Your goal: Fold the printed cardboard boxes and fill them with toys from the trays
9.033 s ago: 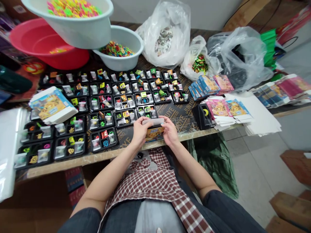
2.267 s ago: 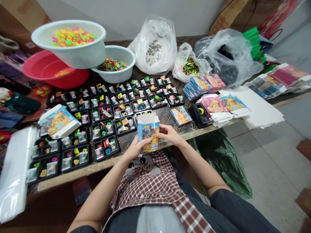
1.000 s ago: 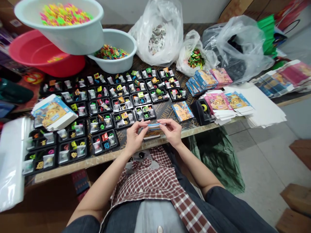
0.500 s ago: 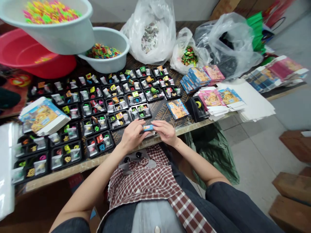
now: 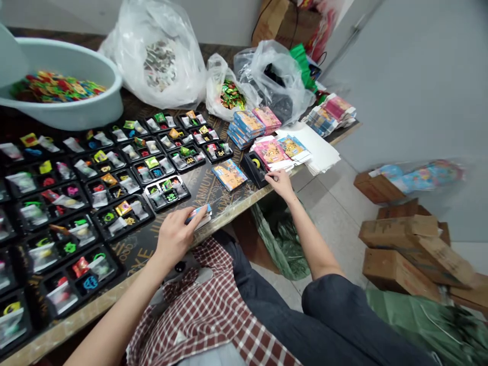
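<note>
My left hand is closed round a small blue-printed carton at the table's front edge, with the fingers over its top. My right hand is at the front end of a black tape dispenser holding a yellow-cored roll. Its thumb and fingertips are drawn together there; whatever they pinch is too small to make out. Between the hands lies a blue and orange printed box. Just beyond my left hand is a black compartment tray with small wrapped toys.
Rows of similar filled trays cover the table's left. Printed boxes are stacked behind the dispenser, near flat pink cartons and white sheets. Behind stand a pale blue tub and plastic bags. Cardboard boxes sit on the floor.
My right hand has left the small carton and moved right to the tape dispenser. My left hand still holds the carton. The view has turned right.
</note>
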### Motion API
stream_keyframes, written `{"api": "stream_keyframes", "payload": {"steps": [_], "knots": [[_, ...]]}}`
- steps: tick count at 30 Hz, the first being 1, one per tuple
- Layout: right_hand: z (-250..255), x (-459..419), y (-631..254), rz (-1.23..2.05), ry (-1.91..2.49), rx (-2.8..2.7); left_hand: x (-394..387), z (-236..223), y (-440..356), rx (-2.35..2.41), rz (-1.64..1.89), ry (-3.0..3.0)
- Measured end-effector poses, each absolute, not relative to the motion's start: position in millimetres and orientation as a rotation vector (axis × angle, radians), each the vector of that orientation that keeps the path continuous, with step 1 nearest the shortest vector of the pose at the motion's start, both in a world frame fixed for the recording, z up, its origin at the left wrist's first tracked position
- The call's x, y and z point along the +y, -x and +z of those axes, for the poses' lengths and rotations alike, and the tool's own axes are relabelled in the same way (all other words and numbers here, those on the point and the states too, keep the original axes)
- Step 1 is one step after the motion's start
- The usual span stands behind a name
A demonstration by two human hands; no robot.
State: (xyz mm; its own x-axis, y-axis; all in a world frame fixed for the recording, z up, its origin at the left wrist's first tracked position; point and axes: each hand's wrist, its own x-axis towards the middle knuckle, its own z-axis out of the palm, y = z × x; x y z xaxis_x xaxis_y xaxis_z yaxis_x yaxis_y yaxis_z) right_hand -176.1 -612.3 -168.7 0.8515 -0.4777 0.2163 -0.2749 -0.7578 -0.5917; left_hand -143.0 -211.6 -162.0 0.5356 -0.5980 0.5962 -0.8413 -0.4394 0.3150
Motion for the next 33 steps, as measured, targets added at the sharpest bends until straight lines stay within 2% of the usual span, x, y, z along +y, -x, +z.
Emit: {"api": "stream_keyframes", "payload": {"steps": [3,10,18,25,27,31,33], "knots": [[-171.2,-611.3,168.4,-0.495,2.4,0.508,-212.1,-159.8,145.0,-1.189,0.568,-2.249],[-179.3,-600.8,179.7,-0.803,2.119,0.618,-212.9,-158.2,142.5,-1.197,0.623,-2.298],[-206.0,-591.0,193.0,-0.782,1.882,0.8,-211.9,-155.6,139.1,-1.185,0.613,-2.312],[-197.9,-558.6,201.3,-0.842,1.799,0.814,-214.8,-158.8,142.8,-1.117,0.547,-2.277],[-186.9,-522.1,206.9,-0.704,1.703,0.714,-214.9,-157.7,144.5,-1.105,0.494,-2.233],[-152.1,-435.7,214.9,-0.027,1.357,0.363,-213.8,-156.5,144.6,-1.095,0.448,-2.153],[-136.7,-403.5,213.2,0.193,1.187,0.24,-213.0,-156.7,143.9,-1.101,0.473,-2.119]]}}
